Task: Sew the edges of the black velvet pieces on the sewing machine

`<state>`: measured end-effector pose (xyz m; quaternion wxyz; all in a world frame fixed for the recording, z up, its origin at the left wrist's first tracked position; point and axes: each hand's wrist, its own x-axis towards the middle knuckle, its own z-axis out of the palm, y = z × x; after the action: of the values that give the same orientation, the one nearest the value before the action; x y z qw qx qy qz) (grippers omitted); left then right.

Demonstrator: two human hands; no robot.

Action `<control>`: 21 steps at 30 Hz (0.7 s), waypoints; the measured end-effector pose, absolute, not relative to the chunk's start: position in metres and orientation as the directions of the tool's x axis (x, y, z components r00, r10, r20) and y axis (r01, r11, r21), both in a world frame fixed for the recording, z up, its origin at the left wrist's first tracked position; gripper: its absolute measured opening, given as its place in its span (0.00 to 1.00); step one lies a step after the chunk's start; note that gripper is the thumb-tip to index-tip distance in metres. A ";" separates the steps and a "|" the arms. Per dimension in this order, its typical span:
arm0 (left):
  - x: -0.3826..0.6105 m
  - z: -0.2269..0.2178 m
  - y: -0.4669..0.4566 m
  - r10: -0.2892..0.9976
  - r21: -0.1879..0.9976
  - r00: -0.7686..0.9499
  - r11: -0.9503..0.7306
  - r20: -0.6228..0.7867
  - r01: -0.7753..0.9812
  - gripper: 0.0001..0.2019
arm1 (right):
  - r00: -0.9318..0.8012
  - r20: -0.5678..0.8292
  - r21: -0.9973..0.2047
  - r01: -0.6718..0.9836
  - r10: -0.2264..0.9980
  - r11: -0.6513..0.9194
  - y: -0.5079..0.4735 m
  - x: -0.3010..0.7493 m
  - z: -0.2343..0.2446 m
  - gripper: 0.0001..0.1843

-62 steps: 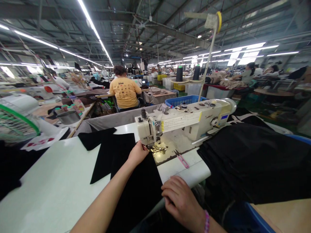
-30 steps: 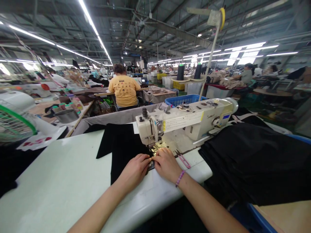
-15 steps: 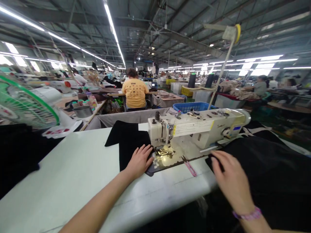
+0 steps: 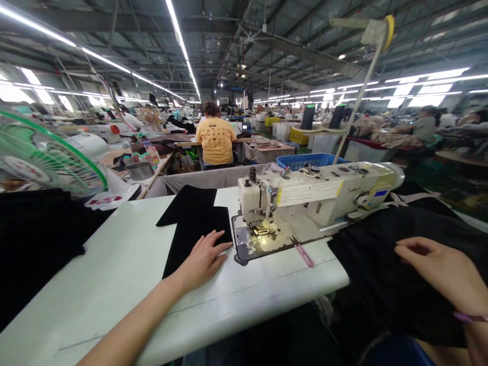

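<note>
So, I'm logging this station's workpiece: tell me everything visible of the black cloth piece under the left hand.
The black cloth piece is a flat, matte cut panel with straight edges and a stepped outline, one pointed corner jutting left. It lies spread on the white table, just left of the sewing machine, its right edge beside the bed plate. The left hand rests palm down on its near part, fingers spread. No seam or print shows.

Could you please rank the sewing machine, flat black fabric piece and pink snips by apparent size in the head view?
Largest: sewing machine
Then: black fabric piece under the left hand
Smallest by far: pink snips
</note>
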<state>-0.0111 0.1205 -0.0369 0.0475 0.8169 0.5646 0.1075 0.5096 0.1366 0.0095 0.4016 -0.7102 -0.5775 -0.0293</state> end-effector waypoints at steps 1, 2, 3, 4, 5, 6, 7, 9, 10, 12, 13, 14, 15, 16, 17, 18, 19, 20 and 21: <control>-0.007 -0.036 0.117 0.925 0.202 0.341 -0.371 0.167 0.906 0.19 | 0.386 0.542 -0.544 0.838 0.747 -0.039 0.130 0.504 0.014 0.10; -0.001 -0.035 0.113 0.910 0.210 0.353 -0.396 0.216 0.894 0.18 | 0.435 0.590 -0.540 0.839 0.680 -0.067 0.123 0.495 0.019 0.10; 0.008 -0.033 0.108 0.890 0.221 0.375 -0.433 0.261 0.874 0.19 | 0.434 0.662 -0.515 0.856 0.610 -0.051 0.115 0.482 0.023 0.09; 0.019 -0.030 0.101 0.866 0.239 0.403 -0.476 0.297 0.846 0.20 | 0.381 0.737 -0.468 0.883 0.559 0.015 0.108 0.467 0.026 0.08; 0.031 -0.027 0.093 0.840 0.267 0.428 -0.519 0.333 0.812 0.22 | 0.315 0.798 -0.417 0.904 0.513 0.092 0.100 0.448 0.029 0.07; 0.046 -0.024 0.084 0.814 0.301 0.452 -0.563 0.366 0.770 0.25 | 0.214 0.777 -0.404 0.891 0.592 0.209 0.093 0.428 0.030 0.06; 0.061 -0.020 0.075 0.790 0.336 0.465 -0.598 0.399 0.728 0.30 | 0.099 0.745 -0.435 0.822 0.660 0.368 0.086 0.406 0.031 0.06; 0.089 -0.013 0.057 0.736 0.384 0.491 -0.668 0.466 0.638 0.41 | -0.128 0.439 -0.707 0.562 0.889 0.430 0.073 0.366 0.031 0.07; 0.100 -0.010 0.050 0.701 0.399 0.500 -0.707 0.509 0.584 0.43 | -0.246 0.253 -0.835 0.433 0.936 0.340 0.068 0.348 0.031 0.09; 0.115 -0.003 0.039 0.647 0.444 0.477 -0.759 0.595 0.476 0.37 | -0.322 0.038 -0.958 0.258 0.946 0.126 0.060 0.321 0.032 0.11; 0.118 0.000 0.037 0.658 0.495 0.426 -0.750 0.621 0.438 0.30 | -0.314 -0.017 -0.980 0.192 0.949 0.046 0.057 0.312 0.034 0.13; 0.119 0.005 0.037 0.702 0.570 0.348 -0.710 0.621 0.414 0.24 | -0.291 -0.047 -0.992 0.123 0.956 -0.011 0.056 0.305 0.035 0.15; 0.118 0.011 0.038 0.768 0.659 0.249 -0.637 0.591 0.400 0.19 | -0.278 -0.059 -0.998 0.032 0.959 -0.052 0.056 0.301 0.037 0.18; 0.115 0.017 0.040 0.837 0.748 0.145 -0.538 0.527 0.389 0.15 | -0.293 -0.057 -0.993 -0.084 0.955 -0.085 0.057 0.298 0.038 0.22; 0.111 0.024 0.044 0.891 0.820 0.043 -0.435 0.453 0.373 0.11 | -0.330 -0.033 -0.972 -0.210 0.943 -0.107 0.057 0.296 0.040 0.29; 0.106 0.030 0.048 0.922 0.873 -0.051 -0.344 0.384 0.347 0.09 | -0.370 0.010 -0.943 -0.312 0.929 -0.114 0.058 0.295 0.041 0.36; 0.102 0.037 0.051 0.936 0.908 -0.126 -0.276 0.328 0.314 0.10 | -0.394 0.056 -0.926 -0.364 0.917 -0.100 0.058 0.294 0.041 0.44; 0.098 0.042 0.054 0.942 0.930 -0.171 -0.234 0.289 0.282 0.11 | -0.399 0.092 -0.930 -0.362 0.912 -0.065 0.057 0.293 0.042 0.51; 0.095 0.046 0.056 0.944 0.944 -0.198 -0.209 0.262 0.255 0.12 | -0.390 0.112 -0.951 -0.310 0.914 -0.016 0.056 0.291 0.042 0.57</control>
<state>0.0951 0.0564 0.0463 0.3137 0.5502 0.5452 0.5493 0.2909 0.0555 0.0424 0.4699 -0.2898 -0.5210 0.6510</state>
